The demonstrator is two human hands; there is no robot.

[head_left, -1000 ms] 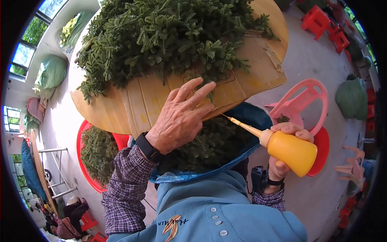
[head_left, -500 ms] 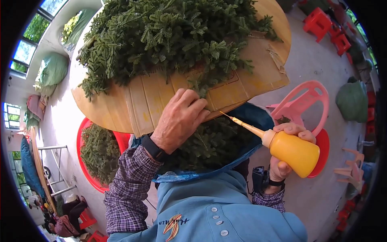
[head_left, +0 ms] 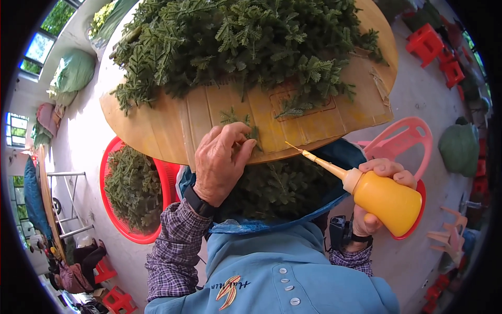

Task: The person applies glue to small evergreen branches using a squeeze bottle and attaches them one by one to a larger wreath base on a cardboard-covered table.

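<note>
Over the near edge of a round wooden table (head_left: 138, 128), my left hand (head_left: 222, 159) pinches a small green fir sprig (head_left: 246, 123) between thumb and fingers. A flattened cardboard sheet (head_left: 219, 102) lies beneath it on the tabletop. My right hand (head_left: 384, 191) is wrapped round a yellow squeeze bottle (head_left: 389, 201), tilted so its long thin nozzle points up and left toward the table edge. The nozzle tip is apart from the sprig. A big heap of fir sprigs (head_left: 246, 42) covers the far part of the table, and one loose sprig (head_left: 297, 108) lies on the cardboard.
Against my lap, a blue bag (head_left: 251, 226) holds more greenery. At left stands a red basket (head_left: 107, 206) of sprigs; at right, a pink plastic chair (head_left: 405, 138). Red stools (head_left: 424, 44) and green sacks (head_left: 457, 146) line the right side. A person (head_left: 78, 267) sits at lower left.
My left hand has drawn back to the left and now has a small sprig away from the heap. The bottle stays in my right hand, while the whole view has shifted slightly.
</note>
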